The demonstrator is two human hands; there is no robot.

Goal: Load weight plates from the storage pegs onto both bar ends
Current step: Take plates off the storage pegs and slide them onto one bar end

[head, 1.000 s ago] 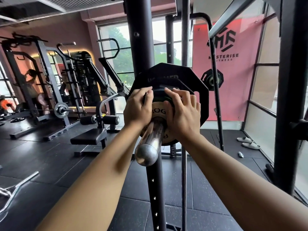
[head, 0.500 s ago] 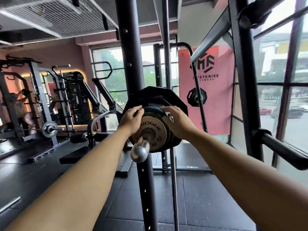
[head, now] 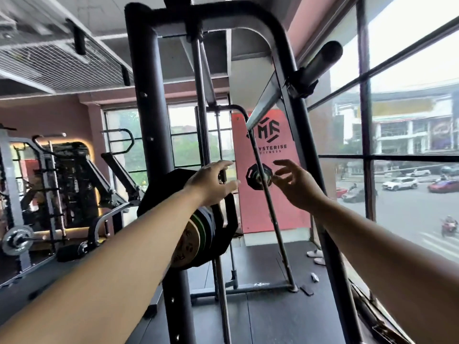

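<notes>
- Both hands are coming off the plate stack. Half a second ago they were cupping the tan plate's rim from either side; now neither is touching it.
- Left hand (head: 213,183) is hovering just above and beyond the stack, fingers straight and spread, holding nothing.
- Right hand (head: 296,188) is hanging in the air to the right of the stack, fingers loosely fanned, thumb apart, pinching nothing.
- Tan plate (head: 182,247) is sitting outermost on the near bar end. A green plate (head: 202,225) and the large black plate (head: 161,194) are sitting behind it, all close together beside the rack upright (head: 146,120). The left forearm is hiding the bar tip.
- The view is swinging up and to the right compared with a second ago, so more of the window side is showing.
- Judgement: the tan plate is looking seated, so loading at this end is probably finishing.
- A small black plate (head: 258,176) is showing far off between the hands. I cannot tell whether it is riding the far bar end or a peg.
- Judgement: the next move is likely calling for another plate from storage, or a walk to the other end.
</notes>
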